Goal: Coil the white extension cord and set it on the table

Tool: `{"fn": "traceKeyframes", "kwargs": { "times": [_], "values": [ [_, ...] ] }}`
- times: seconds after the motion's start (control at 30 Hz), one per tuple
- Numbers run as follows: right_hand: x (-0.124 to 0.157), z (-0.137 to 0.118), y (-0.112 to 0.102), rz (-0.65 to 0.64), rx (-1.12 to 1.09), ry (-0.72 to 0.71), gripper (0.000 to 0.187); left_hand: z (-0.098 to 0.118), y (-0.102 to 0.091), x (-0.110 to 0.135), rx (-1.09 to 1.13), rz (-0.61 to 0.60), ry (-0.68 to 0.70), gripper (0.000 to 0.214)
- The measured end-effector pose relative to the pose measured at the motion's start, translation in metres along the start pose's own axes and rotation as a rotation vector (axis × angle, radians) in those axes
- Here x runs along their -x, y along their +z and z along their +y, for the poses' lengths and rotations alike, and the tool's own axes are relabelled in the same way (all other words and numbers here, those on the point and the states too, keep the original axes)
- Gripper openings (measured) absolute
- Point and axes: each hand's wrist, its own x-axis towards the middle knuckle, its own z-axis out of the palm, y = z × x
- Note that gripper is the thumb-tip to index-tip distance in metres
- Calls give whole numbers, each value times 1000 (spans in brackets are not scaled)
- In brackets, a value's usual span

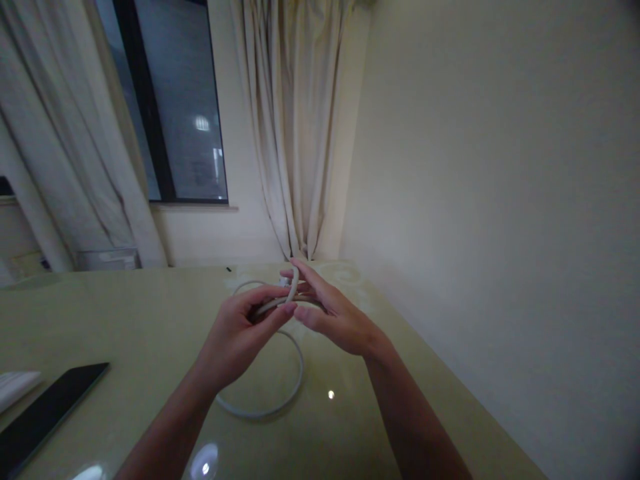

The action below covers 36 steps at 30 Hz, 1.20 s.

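Note:
A white cable (295, 383) lies in a loop on the glossy pale-green table (125, 313). Both hands hold it just above the table's middle. My left hand (240, 333) pinches a stretch of the cable between thumb and fingers. My right hand (330, 313) meets it from the right, fingers closed around the cable, with one end sticking up between them. The lower part of the loop rests on the table below my hands; another arc shows behind them.
A dark flat slab (45, 413), like a tablet, lies at the table's left front, beside a white object (15, 387) at the edge. Cream curtains (295, 133) and a dark window (170, 100) stand behind. A plain wall (500, 200) runs along the table's right side.

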Motion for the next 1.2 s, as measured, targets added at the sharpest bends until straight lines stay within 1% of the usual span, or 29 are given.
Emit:
{"fn": "traceKeyframes", "kwargs": {
  "times": [0.07, 0.13, 0.2, 0.23, 0.3, 0.4, 0.47, 0.5, 0.57, 0.63, 0.67, 0.73, 0.77, 0.8, 0.87, 0.97, 1.03, 1.1, 1.2],
  "values": [
    [0, -1, 2, -29, -24, -6, 95, 0, -3, -2, -6, 1, 16, 28],
    [-1, -3, 7, -20, 1, 17, 110, 0, -4, -3, -12, -18, 23, 28],
    [-3, -4, 15, 42, 74, 64, 118, 0, -4, -4, -26, -30, 21, 29],
    [-4, -4, 18, 83, 121, 81, 118, 0, -4, -4, -44, -28, 22, 30],
    [-7, -2, 24, 134, 194, 82, 111, 0, -3, -2, -104, -17, 41, 30],
    [-10, 3, 26, 150, 218, 40, 89, 2, -6, 1, -240, -47, 90, 22],
    [-11, 6, 25, 184, 212, 32, 74, 2, -11, 3, -356, -56, 158, 22],
    [-11, 8, 23, 209, 205, 37, 66, 2, -14, 4, -420, -37, 213, 21],
    [-11, 9, 20, 247, 161, 52, 50, -2, -20, 3, -561, 41, 366, 14],
    [-11, 8, 18, 254, 86, 60, 40, -9, -25, 2, -724, 163, 510, 21],
    [-10, 7, 17, 254, 49, 63, 37, -13, -27, 1, -808, 246, 559, 25],
    [-10, 5, 17, 253, -13, 65, 35, -20, -26, -1, -928, 396, 604, 27],
    [-10, 4, 19, 256, -42, 63, 35, -21, -24, -1, -947, 430, 601, 27],
    [-10, 3, 20, 262, -70, 56, 35, -22, -20, -1, -935, 425, 585, 27],
    [-10, 0, 25, 275, -125, 32, 35, -21, -9, 0, -845, 330, 517, 30],
    [-9, -5, 33, 279, -151, -19, 31, -16, 7, 2, -627, 164, 391, 40],
    [-7, -9, 36, 256, -120, -40, 29, -14, 12, 3, -463, 54, 309, 34],
    [-6, -11, 36, 250, -55, -50, 31, -12, 10, 2, -343, -51, 202, 27],
    [-3, -11, 29, 339, 93, -70, 43, -8, -2, 2, -314, -192, 58, 30]
  ]
}}
